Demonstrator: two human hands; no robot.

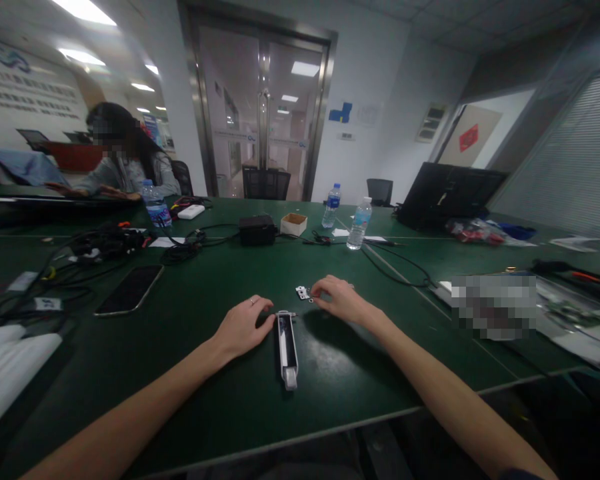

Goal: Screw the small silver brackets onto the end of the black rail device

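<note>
A long, narrow white housing (289, 360) with a dark open channel lies lengthwise on the green table before me. Just left of its upper end rests my left hand (243, 327), with a ring on one finger. Its thumb and index finger are apart, and the thumb tip is close against the housing's edge; whether they touch I cannot tell. Beyond the housing, my right hand (341, 298) reaches down with bent fingers beside a small white plate with dark holes (301, 293). A tiny pale piece (311, 301) lies by its fingertips. I see nothing held in either hand.
A phone (130, 290) and tangled cables (107, 243) lie left. Farther back stand a black box (257, 230), a small open carton (293, 225) and water bottles (360, 225). A monitor (447, 193) stands right. Across the table sits a person (130, 160).
</note>
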